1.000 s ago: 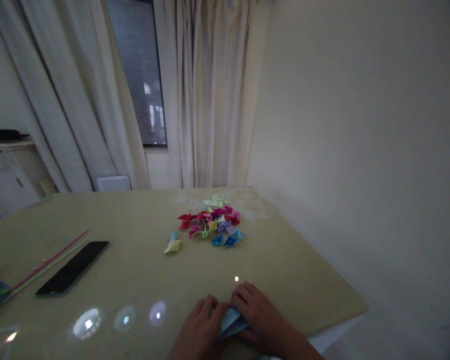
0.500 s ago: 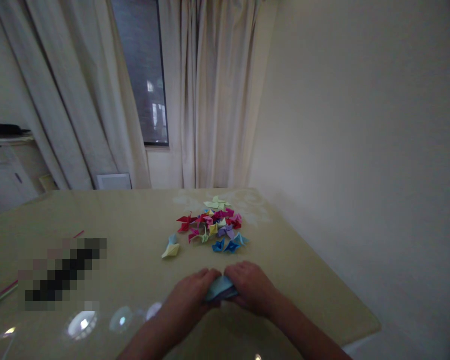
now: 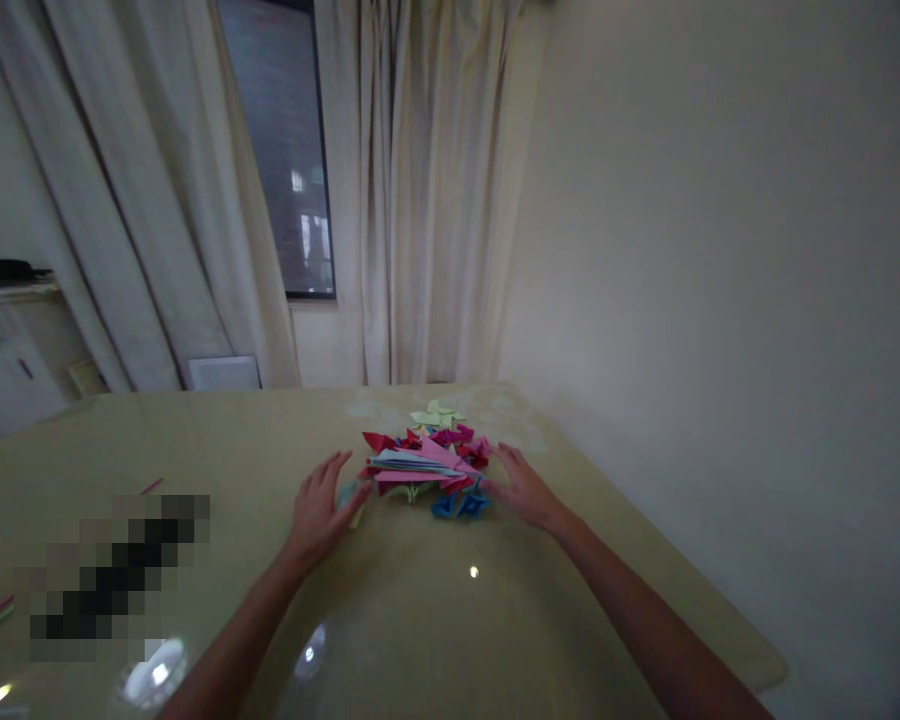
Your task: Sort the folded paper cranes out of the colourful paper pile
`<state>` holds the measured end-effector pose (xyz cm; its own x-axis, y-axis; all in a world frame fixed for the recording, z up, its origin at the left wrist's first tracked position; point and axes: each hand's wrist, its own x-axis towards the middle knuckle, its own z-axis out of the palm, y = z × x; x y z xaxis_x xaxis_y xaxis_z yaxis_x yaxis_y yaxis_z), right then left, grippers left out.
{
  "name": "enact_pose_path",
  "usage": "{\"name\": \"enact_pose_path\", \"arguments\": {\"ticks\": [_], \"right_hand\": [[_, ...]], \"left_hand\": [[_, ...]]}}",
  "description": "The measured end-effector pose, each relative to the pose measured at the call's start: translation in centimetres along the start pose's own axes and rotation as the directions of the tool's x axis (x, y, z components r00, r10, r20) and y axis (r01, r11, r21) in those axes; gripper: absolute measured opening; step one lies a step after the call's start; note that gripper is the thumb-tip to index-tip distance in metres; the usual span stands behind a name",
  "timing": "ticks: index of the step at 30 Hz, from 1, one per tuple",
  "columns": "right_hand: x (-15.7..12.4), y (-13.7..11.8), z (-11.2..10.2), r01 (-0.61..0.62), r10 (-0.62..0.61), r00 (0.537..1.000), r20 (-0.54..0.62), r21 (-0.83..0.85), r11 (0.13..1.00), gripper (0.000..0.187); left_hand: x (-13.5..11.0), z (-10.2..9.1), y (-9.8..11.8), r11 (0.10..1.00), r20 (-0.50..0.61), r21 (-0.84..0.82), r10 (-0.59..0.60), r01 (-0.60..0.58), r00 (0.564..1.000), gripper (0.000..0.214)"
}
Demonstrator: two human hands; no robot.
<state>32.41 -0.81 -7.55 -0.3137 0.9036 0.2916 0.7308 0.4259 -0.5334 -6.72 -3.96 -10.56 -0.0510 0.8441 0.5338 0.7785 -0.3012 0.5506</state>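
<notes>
On top of the pile of small folded papers (image 3: 444, 437) lies a larger folded paper, pink and pale blue (image 3: 424, 460), its pleated layers stacked like a closed fan and its narrow end toward the pile's right side. The left hand (image 3: 322, 505) is at the left of the pile, open wide, fingers apart and thumb reaching toward the larger paper; whether the thumb touches anything there cannot be told. It partly covers a pale yellow folded piece (image 3: 356, 520) at the pile's near left edge, and contact with that is unclear too. The right hand (image 3: 521, 487), at the right of the pile, is also open, thumb well parted from its fingers and palm turned inward; its fingertips are very near the pile, perhaps against it. Neither hand is closed around anything. Blue folded pieces (image 3: 461, 504) lie at the pile's near side, and pale green ones (image 3: 436, 414) at its far side.
</notes>
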Motion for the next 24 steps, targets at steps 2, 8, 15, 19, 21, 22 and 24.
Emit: {"name": "enact_pose_path", "arguments": {"ticks": [2,8,15,19,21,22,24], "right_hand": [[-1.1,1.1,2.0,-0.072,0.072,0.996,0.047,-0.004,0.997,0.112],[3.0,-0.4,4.0,-0.091,0.091,0.996,-0.001,-0.047,0.995,0.112],[11.5,-6.5,5.3,0.162,-0.108,0.969,0.221,-0.239,0.957,0.101],[12.2,-8.5,7.0,0.239,-0.180,0.953,0.242,-0.241,0.941,0.041],[11.9,-8.7,7.4,0.212,-0.166,0.964,0.209,-0.225,0.951,0.027],[11.7,-8.6,7.5,0.196,-0.157,0.971,0.182,-0.215,0.957,0.024],[11.6,-8.3,7.1,0.158,-0.139,0.984,0.111,-0.189,0.969,0.025]], "left_hand": [[-2.4,1.8,-0.9,0.999,0.022,0.029,-0.030,0.029,0.999,0.072],[-3.6,2.5,0.3,0.992,0.198,-0.084,0.107,-0.092,0.974,0.077],[-3.4,1.6,1.0,0.983,0.274,-0.108,0.175,-0.151,0.946,0.071],[-3.3,1.5,1.3,0.984,0.285,-0.117,0.161,-0.132,0.945,0.066],[-3.2,1.8,1.2,0.985,0.278,-0.119,0.153,-0.124,0.948,0.065],[-3.2,1.9,1.1,0.986,0.274,-0.115,0.147,-0.119,0.951,0.064],[-3.3,2.3,0.8,0.988,0.259,-0.104,0.137,-0.113,0.956,0.061]]}}
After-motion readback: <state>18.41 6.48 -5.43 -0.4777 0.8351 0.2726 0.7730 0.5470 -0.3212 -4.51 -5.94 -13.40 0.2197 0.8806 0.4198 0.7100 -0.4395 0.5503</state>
